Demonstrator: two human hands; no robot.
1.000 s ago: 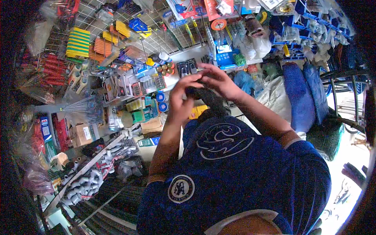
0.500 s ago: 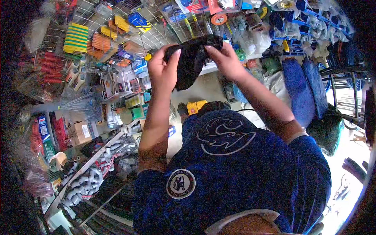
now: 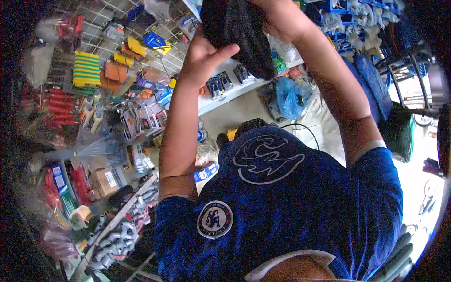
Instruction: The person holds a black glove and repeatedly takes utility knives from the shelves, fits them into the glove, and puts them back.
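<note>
A black cloth item (image 3: 239, 37) is stretched between my hands at the top of the view, its upper part cut off by the frame edge. My left hand (image 3: 204, 61) grips its left side, the thumb lying across the front of the fabric. At the cloth's upper right is my right hand (image 3: 284, 21), closed on it, with its fingers partly hidden by the fabric and the frame edge. The lower end of the cloth hangs free between the two forearms.
Packaged goods hang on a wire grid (image 3: 101, 16) at the upper left. Below are a cardboard box (image 3: 104, 182) and grey pipe fittings (image 3: 115, 242). A blue plastic bag (image 3: 291, 97) sits right of the walkway, near a black cable (image 3: 307, 129). Metal racks (image 3: 418, 80) stand at the right.
Both hands have risen toward the top of the view with the black cloth, which now looks larger and closer. The right hand has moved up and right, and the view has shifted slightly.
</note>
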